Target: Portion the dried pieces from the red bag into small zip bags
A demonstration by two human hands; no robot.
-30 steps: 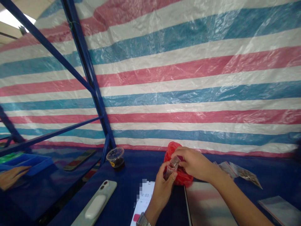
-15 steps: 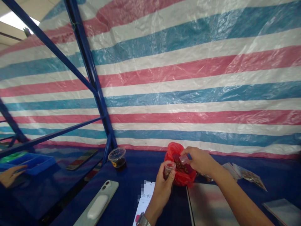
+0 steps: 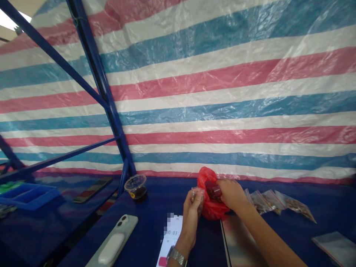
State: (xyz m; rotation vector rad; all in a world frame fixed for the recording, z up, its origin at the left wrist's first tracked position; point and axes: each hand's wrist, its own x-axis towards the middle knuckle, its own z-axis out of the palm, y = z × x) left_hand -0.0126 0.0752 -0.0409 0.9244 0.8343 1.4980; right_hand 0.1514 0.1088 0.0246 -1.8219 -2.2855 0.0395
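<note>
My left hand (image 3: 191, 211) is closed around a small clear zip bag (image 3: 198, 192), held upright with its mouth up and brown bits inside. Right beside it stands an open red plastic bag (image 3: 213, 209) containing loose brown pieces (image 3: 214, 191). My right hand (image 3: 230, 193) reaches into the red bag's mouth from the right, fingers closed on a small clear plastic cup (image 3: 213, 187), partly hidden by the hand and the bag.
Several filled zip bags (image 3: 296, 207) lie to the right, with flat clear bags (image 3: 338, 244) nearer me. A silver, flat-topped object (image 3: 241, 237) sits under my right forearm. Leftward are a phone showing a timer (image 3: 174, 237), another phone (image 3: 114, 241), a lidded cup (image 3: 136, 187) and a blue tray (image 3: 30, 194).
My right hand has lowered the cup deeper into the red bag. The zip bag in my left hand has turned, its mouth now looking narrower. Another person's hand has left the blue tray.
</note>
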